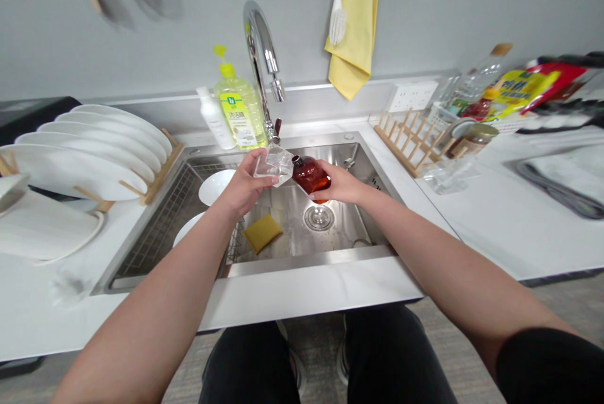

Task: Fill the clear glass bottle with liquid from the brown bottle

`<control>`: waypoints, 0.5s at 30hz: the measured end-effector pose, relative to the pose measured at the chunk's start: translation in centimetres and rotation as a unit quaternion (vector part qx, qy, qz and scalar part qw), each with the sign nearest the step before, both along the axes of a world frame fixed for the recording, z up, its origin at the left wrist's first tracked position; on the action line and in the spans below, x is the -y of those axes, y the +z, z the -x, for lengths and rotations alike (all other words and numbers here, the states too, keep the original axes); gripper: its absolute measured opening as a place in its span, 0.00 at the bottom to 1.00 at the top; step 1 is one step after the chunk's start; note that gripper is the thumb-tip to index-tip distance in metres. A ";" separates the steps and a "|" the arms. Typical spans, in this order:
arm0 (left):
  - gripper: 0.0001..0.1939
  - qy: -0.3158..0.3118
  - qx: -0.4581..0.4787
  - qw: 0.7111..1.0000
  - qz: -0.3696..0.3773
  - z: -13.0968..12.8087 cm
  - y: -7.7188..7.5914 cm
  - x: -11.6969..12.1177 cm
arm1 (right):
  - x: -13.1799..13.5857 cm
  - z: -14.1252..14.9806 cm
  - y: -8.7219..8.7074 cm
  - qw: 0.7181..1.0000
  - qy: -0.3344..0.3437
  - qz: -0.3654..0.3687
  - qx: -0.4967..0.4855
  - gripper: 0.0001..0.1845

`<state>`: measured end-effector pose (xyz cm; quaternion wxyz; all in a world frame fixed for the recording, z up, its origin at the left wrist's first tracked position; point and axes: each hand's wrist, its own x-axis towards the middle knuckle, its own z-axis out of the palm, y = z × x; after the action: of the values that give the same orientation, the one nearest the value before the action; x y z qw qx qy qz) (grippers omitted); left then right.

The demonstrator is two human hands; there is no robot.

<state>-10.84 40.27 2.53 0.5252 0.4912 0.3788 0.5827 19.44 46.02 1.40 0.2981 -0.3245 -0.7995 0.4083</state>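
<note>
The amber glass bottle (309, 174) sits tilted in the right hand (337, 184), its long axis running diagonally across the sink, with the dark neck end pointing up and left and nearly touching a clear glass tumbler (272, 165). Its base points down and right. The right fingers (325, 192) are pressed together and curl around the bottle's body. The left hand (245, 184) grips the tumbler, with its fingers (264, 180) closed together around the glass. Both hands hold their things above the stainless steel sink (330, 152), and both forearms reach forward from the near edge of the sink. Inside the sink, a yellow sponge (262, 233) lies on the floor just left of the drain (319, 218), and two white plates (216, 187) rest further left, beside a wire rack (160, 221). Beyond the sink's back rim stand a chrome faucet (257, 33) and a bottle of green dish soap (238, 108). Left of the sink, white plates (89, 152) stand in a wooden dish rack (163, 165); right of it stands a second wooden rack (410, 140). A yellow towel (353, 26) hangs on the wall behind the sink.
</note>
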 end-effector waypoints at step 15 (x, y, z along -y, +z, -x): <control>0.44 0.017 0.004 1.000 -0.022 0.1 -0.1 -0.6 | -0.3 -0.3 -0.3 1.000 0.001 -0.021 0.020 0.51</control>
<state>-10.95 40.84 2.44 0.5058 0.4932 0.3721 0.6020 19.72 46.31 1.15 0.2887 -0.3252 -0.8139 0.3852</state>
